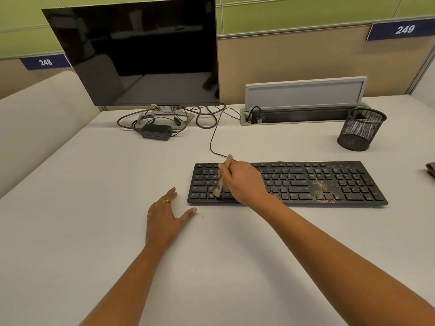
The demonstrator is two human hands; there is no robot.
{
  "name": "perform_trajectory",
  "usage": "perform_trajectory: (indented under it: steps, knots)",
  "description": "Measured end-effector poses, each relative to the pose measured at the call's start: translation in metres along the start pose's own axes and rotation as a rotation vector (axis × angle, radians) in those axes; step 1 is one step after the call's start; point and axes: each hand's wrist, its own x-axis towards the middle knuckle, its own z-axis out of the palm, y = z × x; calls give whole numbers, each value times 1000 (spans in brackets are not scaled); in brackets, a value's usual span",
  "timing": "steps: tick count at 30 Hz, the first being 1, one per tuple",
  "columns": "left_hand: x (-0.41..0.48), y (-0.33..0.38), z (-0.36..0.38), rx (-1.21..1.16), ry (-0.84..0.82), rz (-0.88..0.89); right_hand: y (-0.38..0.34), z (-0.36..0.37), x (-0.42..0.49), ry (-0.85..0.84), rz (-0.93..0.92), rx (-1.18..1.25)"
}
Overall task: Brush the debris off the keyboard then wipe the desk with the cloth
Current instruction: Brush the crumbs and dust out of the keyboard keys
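A black keyboard (pixel 329 182) lies on the white desk (pixel 94 184), right of centre. Brown debris (pixel 323 187) is scattered over its right part, near the arrow keys. My right hand (pixel 244 182) grips a small wooden brush (pixel 223 176) over the keyboard's left half, with the bristles down on the lower left keys. My left hand (pixel 166 217) rests flat on the desk just left of the keyboard, fingers spread, a ring on one finger. A dark reddish cloth (pixel 430 169) shows partly at the right edge of the view.
A black monitor (pixel 141 55) stands at the back left, with cables and a power adapter (pixel 156 131) under it. A mesh pen cup (pixel 360 129) stands at the back right, next to an open cable box (pixel 303 102). A small crumb (pixel 202 217) lies near my left thumb.
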Motion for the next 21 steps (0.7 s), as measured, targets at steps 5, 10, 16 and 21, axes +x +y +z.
perform_trajectory:
  steps: [5, 10, 16, 21]
  knots:
    - [2, -3, 1, -3, 1, -3, 5, 10, -8, -54, -3, -9]
    - [1, -2, 1, 4, 3, 2, 6, 9, -9, 67, 40, 120]
    - [1, -2, 2, 1, 7, 6, 5, 8, -14, -18, 23, 31]
    - [1, -4, 3, 0, 6, 3, 11, 6, -12, 94, 69, 150]
